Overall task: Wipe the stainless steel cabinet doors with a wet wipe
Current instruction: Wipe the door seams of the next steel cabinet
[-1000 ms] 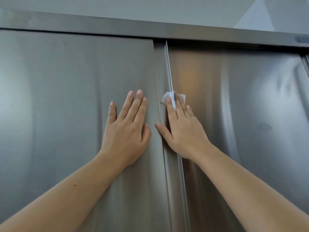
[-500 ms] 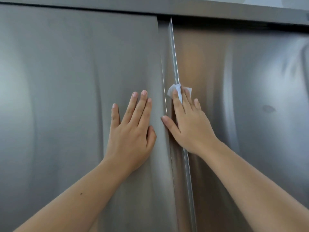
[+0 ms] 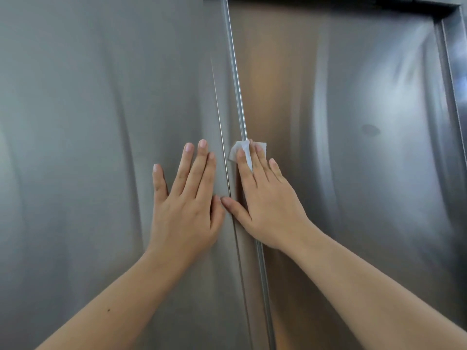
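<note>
Two stainless steel cabinet doors fill the view: the left door [image 3: 88,147] overlaps the right door [image 3: 353,160] at a vertical edge strip [image 3: 236,79] in the middle. My left hand [image 3: 185,203] lies flat on the left door with straight fingers, close to its right edge. My right hand [image 3: 267,205] presses a small white wet wipe [image 3: 241,149] flat against the right door's edge strip; the wipe pokes out above my fingertips and most of it is hidden under them. My two thumbs almost touch.
A dark smudge [image 3: 370,130] marks the right door at mid height. The cabinet's frame [image 3: 454,59] runs down the far right edge and across the top right corner.
The view has dropped down the doors, so the top rail has left the frame. Both hands have slid down the doors with it, the right one dragging the wipe along the edge strip.
</note>
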{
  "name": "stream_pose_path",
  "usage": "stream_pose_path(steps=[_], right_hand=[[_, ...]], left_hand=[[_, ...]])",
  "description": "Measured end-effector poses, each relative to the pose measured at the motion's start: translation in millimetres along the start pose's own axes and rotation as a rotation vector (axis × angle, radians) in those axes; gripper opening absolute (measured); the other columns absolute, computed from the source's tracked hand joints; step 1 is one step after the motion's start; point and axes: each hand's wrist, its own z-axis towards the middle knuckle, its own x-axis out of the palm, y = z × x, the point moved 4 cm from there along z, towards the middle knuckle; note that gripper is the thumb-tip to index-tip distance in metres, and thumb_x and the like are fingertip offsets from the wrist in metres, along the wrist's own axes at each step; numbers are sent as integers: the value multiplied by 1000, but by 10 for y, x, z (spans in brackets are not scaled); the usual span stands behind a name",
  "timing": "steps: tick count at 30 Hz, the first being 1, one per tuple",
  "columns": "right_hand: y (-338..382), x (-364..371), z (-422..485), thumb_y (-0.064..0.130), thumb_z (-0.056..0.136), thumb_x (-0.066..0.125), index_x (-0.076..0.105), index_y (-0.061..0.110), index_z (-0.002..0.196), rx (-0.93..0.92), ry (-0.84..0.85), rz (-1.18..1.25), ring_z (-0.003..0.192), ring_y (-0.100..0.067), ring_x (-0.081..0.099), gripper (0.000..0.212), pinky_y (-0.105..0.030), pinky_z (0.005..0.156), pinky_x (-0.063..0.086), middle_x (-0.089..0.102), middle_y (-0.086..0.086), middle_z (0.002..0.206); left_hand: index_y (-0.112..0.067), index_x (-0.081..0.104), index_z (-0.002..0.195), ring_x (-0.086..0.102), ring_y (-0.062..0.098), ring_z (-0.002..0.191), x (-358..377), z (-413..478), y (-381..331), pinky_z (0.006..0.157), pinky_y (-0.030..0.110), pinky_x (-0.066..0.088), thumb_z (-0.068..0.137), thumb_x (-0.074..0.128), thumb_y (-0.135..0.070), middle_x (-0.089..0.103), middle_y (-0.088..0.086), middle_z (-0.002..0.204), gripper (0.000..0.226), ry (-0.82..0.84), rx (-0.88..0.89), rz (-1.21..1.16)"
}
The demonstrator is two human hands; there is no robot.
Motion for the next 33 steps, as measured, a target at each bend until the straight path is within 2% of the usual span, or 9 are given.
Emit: stream_pose_path(steps=[5,9,11,14,17,19,22,24,33], right_hand=[[114,249,-618,50,95,20,-3,9,147,41,31,67,142,-26,-8,70,-33,110,-10,-8,-9,153],[162,322,-801,48,94,24,6,6,147,84,29,68,142,-30,1,69,-39,111,-3,1,-13,153],[147,281,-702,50,94,24,3,8,146,71,23,57,143,-28,-3,71,-35,112,-5,-2,-12,153],[106,282,-591,54,93,18,-10,13,146,50,31,54,142,-19,-17,73,-24,109,-20,-14,-7,153],[146,341,-665,52,94,17,-7,11,147,79,6,89,142,-17,-16,71,-23,109,-20,-13,-7,154],[175,438,-854,49,96,20,-2,9,148,93,4,100,144,-20,-10,69,-29,112,-13,-7,-9,155],[218,594,-1269,42,96,28,9,6,148,92,-2,76,143,-26,6,65,-46,111,5,7,-14,154],[235,649,-1427,40,96,31,13,6,146,81,-16,66,142,-28,12,64,-50,109,9,11,-15,153],[198,660,-1253,37,96,29,12,7,145,98,-105,123,142,-21,5,60,-41,113,3,9,-12,151]], left_hand=[[1,35,140,28,31,137,5,-183,-63,107,57,13,87,35,-20,31,15,148,57,19,-2,-16],[1,36,140,28,31,137,-5,-375,-99,108,55,11,86,36,-20,31,15,148,57,54,5,-22],[0,36,140,28,31,137,-3,-472,-120,109,54,9,87,36,-22,30,15,148,58,73,21,-17],[-1,35,141,28,31,137,9,-608,-140,109,54,9,88,37,-23,30,15,149,58,76,25,-7],[-1,32,142,24,30,139,31,-732,-193,111,53,6,88,37,-23,27,15,150,58,78,15,-17],[-1,31,143,22,29,140,44,-825,-236,111,53,4,89,37,-22,26,15,151,58,90,16,-18],[-2,33,143,21,28,140,76,-1022,-317,111,54,7,89,37,-23,27,15,151,58,127,86,27],[-1,33,143,22,28,140,94,-1149,-379,111,54,8,89,37,-23,27,16,150,58,148,111,44],[-4,33,143,21,29,140,76,-1451,-598,112,52,5,91,37,-23,23,15,151,56,193,34,-32]])
